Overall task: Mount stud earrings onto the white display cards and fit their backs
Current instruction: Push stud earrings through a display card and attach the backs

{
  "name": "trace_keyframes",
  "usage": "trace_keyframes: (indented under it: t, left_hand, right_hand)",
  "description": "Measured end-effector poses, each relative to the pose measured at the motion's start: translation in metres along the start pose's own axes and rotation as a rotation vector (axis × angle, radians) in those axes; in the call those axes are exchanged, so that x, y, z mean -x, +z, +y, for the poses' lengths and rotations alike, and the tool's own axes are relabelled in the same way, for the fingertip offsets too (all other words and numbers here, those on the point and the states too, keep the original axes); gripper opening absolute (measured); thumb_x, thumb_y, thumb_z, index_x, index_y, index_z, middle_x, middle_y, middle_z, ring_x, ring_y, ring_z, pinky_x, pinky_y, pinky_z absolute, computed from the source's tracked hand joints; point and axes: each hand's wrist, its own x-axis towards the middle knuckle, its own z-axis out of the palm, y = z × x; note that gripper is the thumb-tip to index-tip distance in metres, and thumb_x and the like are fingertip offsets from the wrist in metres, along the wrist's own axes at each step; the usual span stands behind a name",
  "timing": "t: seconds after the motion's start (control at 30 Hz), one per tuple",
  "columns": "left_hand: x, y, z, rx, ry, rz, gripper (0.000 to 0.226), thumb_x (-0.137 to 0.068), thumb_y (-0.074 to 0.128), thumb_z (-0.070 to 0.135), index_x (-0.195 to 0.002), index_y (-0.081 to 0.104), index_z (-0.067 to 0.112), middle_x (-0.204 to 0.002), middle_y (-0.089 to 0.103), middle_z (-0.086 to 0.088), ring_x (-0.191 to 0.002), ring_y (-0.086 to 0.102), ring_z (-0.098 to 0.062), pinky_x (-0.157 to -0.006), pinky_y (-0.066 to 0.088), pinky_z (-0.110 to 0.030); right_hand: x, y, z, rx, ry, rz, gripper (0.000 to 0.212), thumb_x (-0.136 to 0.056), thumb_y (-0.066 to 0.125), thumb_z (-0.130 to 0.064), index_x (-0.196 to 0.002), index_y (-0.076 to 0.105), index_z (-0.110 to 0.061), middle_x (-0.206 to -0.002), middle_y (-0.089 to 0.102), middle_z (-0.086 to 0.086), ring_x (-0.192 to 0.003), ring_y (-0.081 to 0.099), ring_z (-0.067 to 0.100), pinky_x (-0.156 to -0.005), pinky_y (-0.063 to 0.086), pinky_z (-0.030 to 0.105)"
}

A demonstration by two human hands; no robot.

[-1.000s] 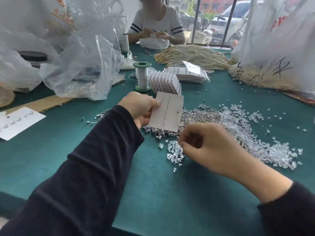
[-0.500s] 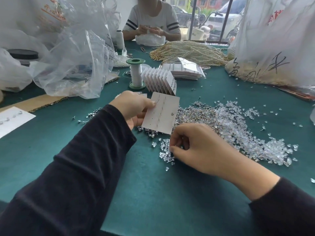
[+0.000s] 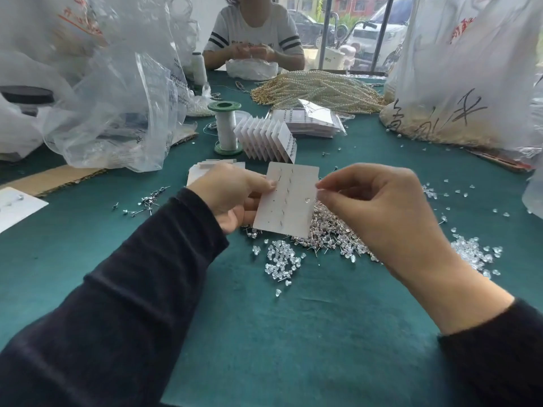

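Observation:
My left hand (image 3: 232, 195) pinches the left edge of a white display card (image 3: 289, 201), held upright and slightly tilted above the table. One stud (image 3: 307, 200) sits near the card's right side, and rows of small holes run down its middle. My right hand (image 3: 379, 207) is at the card's right edge with thumb and forefinger pressed together; something tiny may be pinched there, too small to tell. Under the card lies a heap of stud earrings (image 3: 332, 233). Clear earring backs (image 3: 280, 261) are scattered in front of it.
A fanned row of filled cards (image 3: 266, 138), a green-capped thread spool (image 3: 225, 127), a stack of cards (image 3: 308, 121) and pearl strands (image 3: 320, 91) lie beyond. Plastic bags (image 3: 117, 98) crowd the left; another bag (image 3: 467, 83) fills the right. A person sits opposite. More clear backs (image 3: 473, 251) lie right.
My right hand has lifted from the pile of clear backs up to the card's right edge. My left hand keeps hold of the card, raised a little.

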Motion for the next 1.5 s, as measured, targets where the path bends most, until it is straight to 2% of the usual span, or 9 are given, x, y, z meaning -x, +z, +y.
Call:
trace_keyframes:
  t: [0.13, 0.23, 0.37, 0.57, 0.77, 1.0, 1.2, 1.33, 1.5]
  left_hand:
    - [-0.001, 0.014, -0.009, 0.042, 0.123, 0.052, 0.005, -0.085, 0.055, -0.001, -0.088, 0.059, 0.000, -0.075, 0.067, -0.011, -0.054, 0.066, -0.014, -0.046, 0.053, -0.027]
    - [-0.002, 0.026, -0.015, 0.004, 0.206, 0.095, 0.005, -0.085, 0.058, 0.001, -0.080, 0.059, 0.003, -0.078, 0.066, -0.010, -0.058, 0.064, -0.013, -0.049, 0.055, -0.028]
    - [0.001, 0.035, -0.018, -0.044, 0.279, 0.119, 0.014, -0.085, 0.058, 0.002, -0.072, 0.060, 0.006, -0.073, 0.063, -0.008, -0.066, 0.062, -0.019, -0.069, 0.056, -0.042]
    - [0.008, 0.039, -0.018, -0.098, 0.336, 0.115, 0.015, -0.085, 0.060, 0.005, -0.070, 0.062, 0.008, -0.070, 0.063, -0.008, -0.067, 0.060, -0.022, -0.078, 0.052, -0.052]
    - [0.011, 0.039, -0.016, -0.106, 0.336, 0.113, 0.016, -0.084, 0.061, 0.006, -0.068, 0.062, 0.009, -0.069, 0.062, -0.008, -0.071, 0.058, -0.024, -0.080, 0.049, -0.056]
    - [0.010, 0.038, -0.018, -0.107, 0.352, 0.113, 0.015, -0.083, 0.063, 0.006, -0.068, 0.063, 0.009, -0.072, 0.064, -0.009, -0.075, 0.061, -0.026, -0.083, 0.051, -0.051]
    - [0.009, 0.039, -0.021, -0.128, 0.382, 0.097, 0.013, -0.083, 0.063, 0.007, -0.070, 0.065, 0.007, -0.073, 0.065, -0.011, -0.069, 0.060, -0.023, -0.076, 0.054, -0.044]
    - [0.010, 0.039, -0.021, -0.127, 0.396, 0.081, 0.011, -0.084, 0.062, 0.007, -0.074, 0.065, 0.003, -0.077, 0.064, -0.015, -0.068, 0.059, -0.022, -0.071, 0.053, -0.037]
    - [0.014, 0.039, -0.018, -0.097, 0.394, 0.066, 0.011, -0.085, 0.059, 0.004, -0.076, 0.065, 0.003, -0.082, 0.064, -0.017, -0.075, 0.059, -0.025, -0.079, 0.052, -0.042]
  right_hand:
    - [-0.001, -0.001, -0.001, 0.048, -0.047, 0.114, 0.012, -0.076, 0.072, -0.009, -0.075, 0.073, -0.021, -0.066, 0.069, -0.012, -0.055, 0.060, -0.001, -0.056, 0.045, 0.010]
    - [-0.002, 0.005, 0.000, 0.107, -0.075, 0.162, 0.009, -0.076, 0.072, -0.011, -0.077, 0.073, -0.020, -0.068, 0.069, -0.012, -0.060, 0.063, 0.002, -0.060, 0.050, 0.017]
    - [-0.007, 0.014, 0.005, 0.194, -0.156, 0.179, 0.010, -0.077, 0.070, -0.008, -0.078, 0.072, -0.017, -0.068, 0.061, -0.014, -0.057, 0.055, 0.003, -0.057, 0.043, 0.012]
    - [-0.008, 0.018, 0.013, 0.213, -0.219, 0.195, 0.006, -0.075, 0.072, -0.006, -0.077, 0.073, -0.011, -0.072, 0.054, -0.011, -0.060, 0.049, 0.007, -0.056, 0.037, 0.008]
    - [-0.008, 0.018, 0.017, 0.146, -0.200, 0.202, 0.004, -0.076, 0.071, -0.005, -0.077, 0.072, -0.009, -0.073, 0.060, -0.001, -0.061, 0.051, 0.009, -0.056, 0.038, 0.011]
    - [-0.008, 0.020, 0.020, 0.126, -0.181, 0.202, 0.004, -0.077, 0.072, -0.007, -0.073, 0.071, -0.010, -0.071, 0.060, 0.000, -0.061, 0.053, 0.013, -0.055, 0.043, 0.019]
    - [-0.006, 0.023, 0.024, 0.160, -0.204, 0.202, 0.010, -0.077, 0.069, 0.000, -0.068, 0.066, -0.001, -0.071, 0.056, 0.005, -0.060, 0.050, 0.014, -0.054, 0.040, 0.022]
    - [-0.006, 0.025, 0.024, 0.189, -0.216, 0.227, 0.009, -0.077, 0.068, 0.000, -0.068, 0.066, -0.002, -0.069, 0.048, -0.006, -0.059, 0.045, 0.003, -0.055, 0.035, 0.013]
    - [-0.006, 0.024, 0.023, 0.179, -0.227, 0.212, 0.009, -0.078, 0.068, -0.002, -0.070, 0.065, -0.005, -0.069, 0.048, -0.005, -0.058, 0.045, 0.004, -0.056, 0.035, 0.011]
